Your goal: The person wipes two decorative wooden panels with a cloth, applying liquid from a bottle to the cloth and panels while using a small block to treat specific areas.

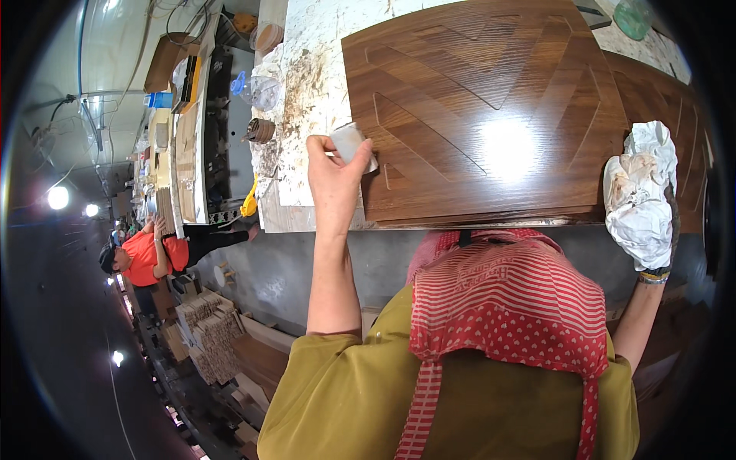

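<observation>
Both hands [337, 180] [640, 203] at panel [491, 115] edges.

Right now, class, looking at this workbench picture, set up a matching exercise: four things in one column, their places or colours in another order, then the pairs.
Things:
1. small pale block
2. crumpled white cloth
3. wooden panel
4. striped apron

Descriptions:
A. red and white
B. glossy brown, lying on the bench
C. gripped in the left hand
D. bunched around the right hand

Pairs: 1-C, 2-D, 3-B, 4-A
</observation>
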`<state>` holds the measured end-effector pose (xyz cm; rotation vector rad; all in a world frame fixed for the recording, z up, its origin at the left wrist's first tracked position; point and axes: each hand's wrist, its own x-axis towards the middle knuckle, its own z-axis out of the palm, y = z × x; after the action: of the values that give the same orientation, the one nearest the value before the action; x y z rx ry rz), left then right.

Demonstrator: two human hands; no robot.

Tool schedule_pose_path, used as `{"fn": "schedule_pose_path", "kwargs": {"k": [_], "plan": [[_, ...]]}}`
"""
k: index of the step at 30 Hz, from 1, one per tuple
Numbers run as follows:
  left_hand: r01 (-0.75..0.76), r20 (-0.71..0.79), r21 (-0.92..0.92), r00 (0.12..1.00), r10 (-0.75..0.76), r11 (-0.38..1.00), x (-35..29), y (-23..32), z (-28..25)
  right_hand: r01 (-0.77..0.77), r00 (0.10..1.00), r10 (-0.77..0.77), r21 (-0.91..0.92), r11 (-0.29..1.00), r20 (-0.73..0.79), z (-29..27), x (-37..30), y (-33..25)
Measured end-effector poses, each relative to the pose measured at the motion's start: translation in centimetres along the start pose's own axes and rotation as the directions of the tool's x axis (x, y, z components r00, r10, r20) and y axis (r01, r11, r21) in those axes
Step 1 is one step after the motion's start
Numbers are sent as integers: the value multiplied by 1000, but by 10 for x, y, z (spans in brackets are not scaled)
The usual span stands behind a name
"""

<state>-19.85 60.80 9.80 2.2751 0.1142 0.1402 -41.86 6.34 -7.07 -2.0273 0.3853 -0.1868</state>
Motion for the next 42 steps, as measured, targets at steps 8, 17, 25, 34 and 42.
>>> {"fn": "schedule_pose_path", "kwargs": {"k": [8,17,25,34,42], "plan": [[-46,40,321,999,35,946,-6,6,7,-27,1000,28,39,999,-9,-2,-2,3],[16,72,240,997,-34,971,3,4,6,-41,999,42,58,997,-10,-1,-3,5],[-82,-14,355,996,93,931,5,9,6,-53,998,54,76,996,-16,-5,-3,6],[-134,92,309,990,111,942,-1,7,2,-62,998,64,81,995,-24,-10,-3,9],[-183,-301,109,931,208,977,38,-48,-39,-80,997,81,86,993,-4,-14,-8,13]]}}
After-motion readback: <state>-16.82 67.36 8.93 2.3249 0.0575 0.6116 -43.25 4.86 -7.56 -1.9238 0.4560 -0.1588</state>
